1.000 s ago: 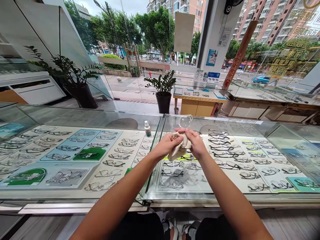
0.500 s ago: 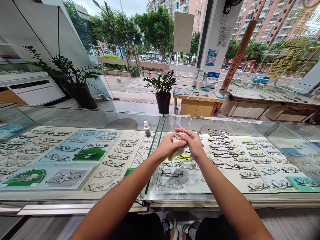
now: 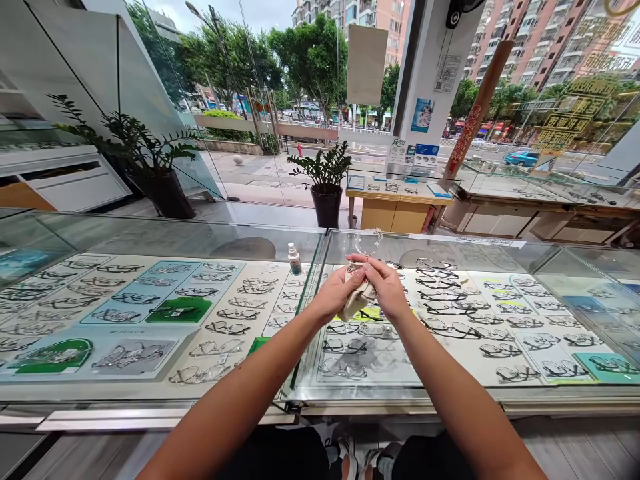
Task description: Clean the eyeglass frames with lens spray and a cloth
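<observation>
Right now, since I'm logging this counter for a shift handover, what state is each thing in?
Left hand: closed on the cloth.
Right hand: closed on the glasses and cloth.
Cloth: bunched between both hands.
Glasses: held up, one clear lens sticking out above the fingers.
Bottle: upright, capped, on the glass counter.
Display frames: lying in rows under the glass.

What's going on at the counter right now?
A person is at a glass display counter, both hands raised over it. The left hand grips a pale cloth wrapped around part of clear glasses, which the right hand pinches. A small bottle stands on the glass to their left; rows of frames lie underneath.
</observation>
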{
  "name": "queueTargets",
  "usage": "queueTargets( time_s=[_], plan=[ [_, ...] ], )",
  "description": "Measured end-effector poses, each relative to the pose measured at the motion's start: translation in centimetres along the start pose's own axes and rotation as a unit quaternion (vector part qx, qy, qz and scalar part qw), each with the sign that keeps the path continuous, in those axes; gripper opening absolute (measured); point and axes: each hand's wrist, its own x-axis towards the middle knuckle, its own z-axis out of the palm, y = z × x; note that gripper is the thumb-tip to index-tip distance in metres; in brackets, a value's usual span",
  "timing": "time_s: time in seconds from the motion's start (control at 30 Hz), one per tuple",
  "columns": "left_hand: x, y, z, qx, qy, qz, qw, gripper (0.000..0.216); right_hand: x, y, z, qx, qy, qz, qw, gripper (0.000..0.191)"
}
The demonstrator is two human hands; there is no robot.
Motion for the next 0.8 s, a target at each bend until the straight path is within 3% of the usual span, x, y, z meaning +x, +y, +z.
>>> queueTargets(
  time_s=[0.37,0.8],
  plan=[
    [0.36,-0.10,-0.21,0.005,0.060,0.039,0.997,0.051,0.01,-0.42,0.21,-0.034,-0.021,-0.023,0.999,0.047],
    [0.26,0.18,-0.36,0.014,0.056,0.040,0.998,0.051,0.04,-0.10,0.04,-0.041,-0.024,-0.034,0.998,0.046]
  ],
)
